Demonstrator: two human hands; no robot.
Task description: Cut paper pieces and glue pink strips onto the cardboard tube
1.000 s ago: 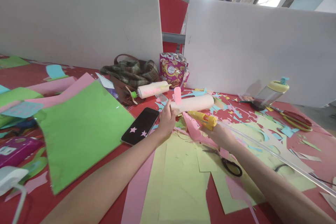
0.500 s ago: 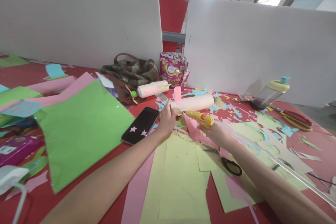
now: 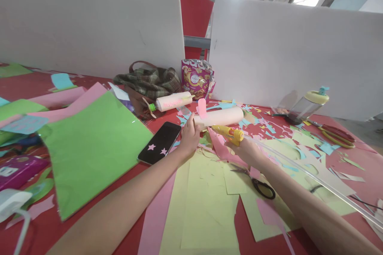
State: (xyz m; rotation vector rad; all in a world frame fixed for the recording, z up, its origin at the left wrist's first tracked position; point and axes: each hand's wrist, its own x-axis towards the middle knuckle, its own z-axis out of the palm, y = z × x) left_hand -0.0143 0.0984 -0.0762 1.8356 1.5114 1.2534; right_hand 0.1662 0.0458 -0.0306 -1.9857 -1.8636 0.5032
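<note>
My left hand (image 3: 190, 135) is closed on the near end of a pale paper-wrapped tube (image 3: 224, 117) that lies on its side. A rounded pink paper piece (image 3: 202, 107) stands up from the tube near my fingers. My right hand (image 3: 245, 149) grips a yellow hot glue gun (image 3: 226, 132), its nozzle pointing left toward the tube's end. From the gun's rear a long clear glue stick (image 3: 311, 175) runs back over my right forearm. Black-handled scissors (image 3: 259, 185) lie on yellow paper below my right hand. To the left rests a black phone (image 3: 160, 142) with two pink paper stars.
A second wrapped bottle (image 3: 175, 101) with a green cap lies before a plaid cloth bag (image 3: 152, 79) and a purple snack packet (image 3: 197, 79). Large green paper (image 3: 95, 151) covers the left. Paper scraps, a clear bottle (image 3: 308, 107) and red-yellow scissors (image 3: 336, 135) are at right. White boards (image 3: 284, 55) stand behind.
Both hands, the tube and the glue gun hold almost the same positions. Only a very slight shift of the whole view shows.
</note>
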